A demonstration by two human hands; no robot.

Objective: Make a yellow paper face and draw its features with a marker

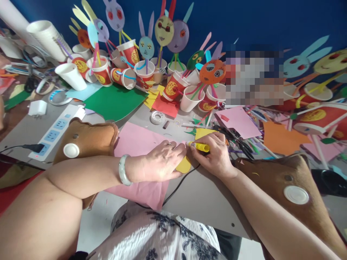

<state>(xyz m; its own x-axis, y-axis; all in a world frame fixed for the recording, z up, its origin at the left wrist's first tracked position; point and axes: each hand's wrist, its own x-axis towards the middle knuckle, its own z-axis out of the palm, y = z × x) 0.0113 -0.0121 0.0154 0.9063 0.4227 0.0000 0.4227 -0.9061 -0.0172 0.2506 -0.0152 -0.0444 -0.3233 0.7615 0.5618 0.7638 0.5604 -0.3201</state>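
Observation:
My left hand, with a ring and a pale bangle at the wrist, presses a small rounded yellow paper piece against the pink sheet and table edge area. In my right hand is a yellow marker, its tip pointing left toward the fingers of my left hand. The two hands nearly meet over the paper. What lies right under the marker tip is too small to tell. A pink sheet spreads beneath my left hand and wrist.
Paper cups with rabbit faces, such as an orange one, line the back. A power strip and a brown cushion are at left; another cushion is at right. Scissors, a tape roll and a green sheet lie behind.

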